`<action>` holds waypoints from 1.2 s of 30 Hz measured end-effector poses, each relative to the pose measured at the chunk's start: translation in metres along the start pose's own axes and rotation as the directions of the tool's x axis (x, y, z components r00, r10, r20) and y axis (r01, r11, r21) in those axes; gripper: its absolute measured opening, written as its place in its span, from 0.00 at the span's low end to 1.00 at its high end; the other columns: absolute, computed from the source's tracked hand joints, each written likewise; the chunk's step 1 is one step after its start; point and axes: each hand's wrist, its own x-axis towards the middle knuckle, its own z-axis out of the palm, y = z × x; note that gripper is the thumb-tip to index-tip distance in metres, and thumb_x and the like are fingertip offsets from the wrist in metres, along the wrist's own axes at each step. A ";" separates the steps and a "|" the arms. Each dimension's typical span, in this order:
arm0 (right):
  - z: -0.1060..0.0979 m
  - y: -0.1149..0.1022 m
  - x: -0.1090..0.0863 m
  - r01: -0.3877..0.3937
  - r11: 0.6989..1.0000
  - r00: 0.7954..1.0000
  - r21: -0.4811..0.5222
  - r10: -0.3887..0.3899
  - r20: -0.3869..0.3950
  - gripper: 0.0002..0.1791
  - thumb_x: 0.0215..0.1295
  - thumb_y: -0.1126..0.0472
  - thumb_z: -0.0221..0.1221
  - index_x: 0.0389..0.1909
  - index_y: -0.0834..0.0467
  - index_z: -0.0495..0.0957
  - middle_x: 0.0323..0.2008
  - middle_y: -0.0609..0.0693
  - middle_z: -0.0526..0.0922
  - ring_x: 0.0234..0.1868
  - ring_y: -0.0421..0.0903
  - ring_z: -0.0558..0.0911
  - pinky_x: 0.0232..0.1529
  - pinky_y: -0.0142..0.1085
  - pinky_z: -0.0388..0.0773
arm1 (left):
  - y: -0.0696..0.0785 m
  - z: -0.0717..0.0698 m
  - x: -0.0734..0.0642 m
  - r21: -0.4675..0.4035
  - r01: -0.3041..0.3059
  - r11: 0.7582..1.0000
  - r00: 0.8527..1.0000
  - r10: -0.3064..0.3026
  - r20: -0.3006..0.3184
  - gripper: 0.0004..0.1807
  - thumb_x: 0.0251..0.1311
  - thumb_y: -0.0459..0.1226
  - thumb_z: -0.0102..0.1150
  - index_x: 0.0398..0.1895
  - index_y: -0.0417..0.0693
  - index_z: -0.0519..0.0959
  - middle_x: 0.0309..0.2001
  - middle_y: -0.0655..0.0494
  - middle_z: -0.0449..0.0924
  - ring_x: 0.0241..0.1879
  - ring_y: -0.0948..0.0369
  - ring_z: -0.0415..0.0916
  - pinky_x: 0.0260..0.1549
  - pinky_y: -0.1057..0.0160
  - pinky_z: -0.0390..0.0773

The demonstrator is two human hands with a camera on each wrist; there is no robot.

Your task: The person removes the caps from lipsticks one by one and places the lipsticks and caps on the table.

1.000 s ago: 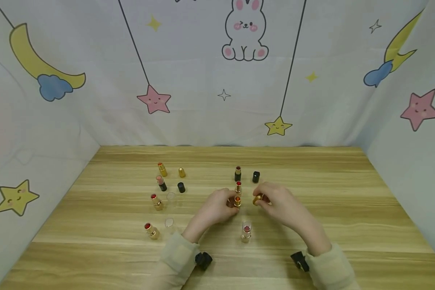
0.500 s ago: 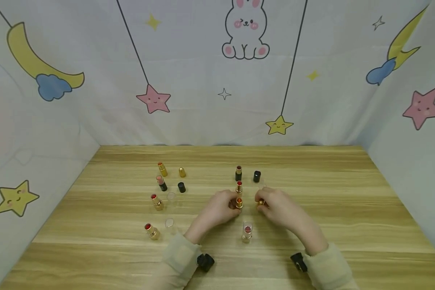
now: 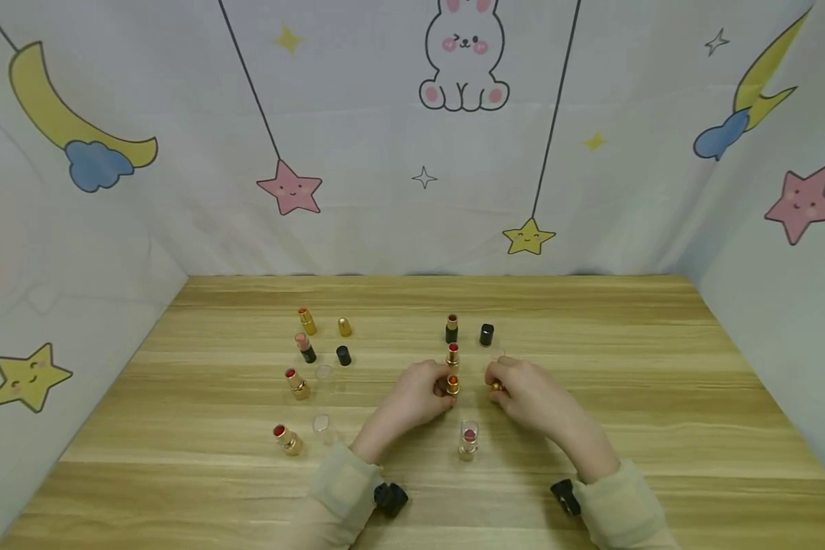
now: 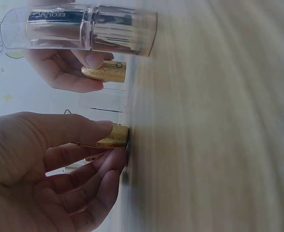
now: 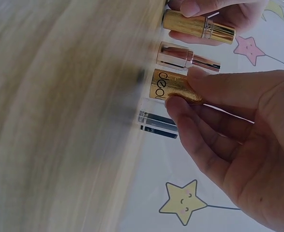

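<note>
My left hand (image 3: 415, 393) holds a gold lipstick (image 3: 453, 386) by its base, upright on the table, with its orange-red tip uncovered. To its right, my right hand (image 3: 532, 389) pinches a gold cap (image 5: 173, 87) between thumb and fingers. That cap stands upright at the table surface, apart from the lipstick; whether it touches the wood I cannot tell. Just behind the held lipstick is a red lipstick (image 3: 453, 356) with a gold tube. A clear-capped lipstick (image 3: 468, 441) stands nearer me, and looms close in the left wrist view.
Farther back stand a black-based lipstick (image 3: 451, 330) and a black cap (image 3: 486, 334). At left, several uncapped lipsticks (image 3: 288, 439) form a column, with a gold cap (image 3: 344, 327), a black cap (image 3: 344, 355) and clear caps (image 3: 321, 426) beside them. A printed curtain (image 3: 357, 229) hangs behind the table.
The gold cap in my right hand has gone from tilted to upright and come slightly toward me and to the right. My left hand stays on the gold lipstick, almost still.
</note>
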 end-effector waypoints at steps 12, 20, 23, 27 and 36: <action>0.004 0.003 0.000 -0.048 0.999 0.998 -0.022 0.048 0.034 0.05 0.56 0.67 0.65 0.32 0.59 0.79 0.30 0.46 0.81 0.31 0.40 0.78 0.34 0.35 0.78 | 0.000 0.000 -0.001 0.022 0.006 1.000 1.000 -0.005 -0.020 0.08 0.50 0.30 0.67 0.36 0.41 0.82 0.29 0.53 0.76 0.27 0.63 0.68 0.27 0.70 0.70; 0.006 0.004 0.001 -0.062 0.998 0.997 -0.022 0.063 0.048 0.05 0.56 0.67 0.65 0.33 0.59 0.79 0.31 0.47 0.81 0.31 0.40 0.79 0.35 0.35 0.78 | 0.000 -0.001 -0.002 0.018 -0.003 1.000 1.000 0.003 -0.024 0.09 0.50 0.31 0.67 0.36 0.41 0.82 0.29 0.53 0.76 0.27 0.63 0.68 0.28 0.69 0.70; 0.007 0.005 0.001 -0.060 0.998 0.997 -0.023 0.061 0.049 0.05 0.56 0.67 0.65 0.33 0.59 0.80 0.31 0.47 0.82 0.31 0.40 0.78 0.35 0.35 0.78 | -0.001 -0.001 -0.002 0.017 -0.005 1.000 1.000 0.006 -0.028 0.07 0.50 0.31 0.67 0.34 0.41 0.82 0.29 0.53 0.76 0.27 0.63 0.68 0.27 0.69 0.70; 0.008 0.005 0.001 -0.059 0.998 0.997 -0.025 0.060 0.050 0.06 0.56 0.67 0.65 0.35 0.59 0.80 0.33 0.48 0.82 0.32 0.41 0.79 0.36 0.36 0.79 | -0.001 0.000 -0.002 0.018 -0.003 1.000 1.000 0.004 -0.027 0.06 0.49 0.31 0.67 0.32 0.42 0.81 0.28 0.53 0.76 0.27 0.63 0.68 0.27 0.69 0.70; 0.001 0.003 -0.001 -0.064 0.998 0.997 -0.006 0.065 0.050 0.12 0.56 0.66 0.65 0.42 0.61 0.80 0.40 0.52 0.82 0.35 0.44 0.81 0.38 0.37 0.80 | 0.000 -0.001 -0.003 0.002 0.017 1.000 0.999 -0.017 -0.028 0.08 0.49 0.31 0.68 0.34 0.41 0.81 0.30 0.52 0.79 0.28 0.63 0.71 0.29 0.69 0.73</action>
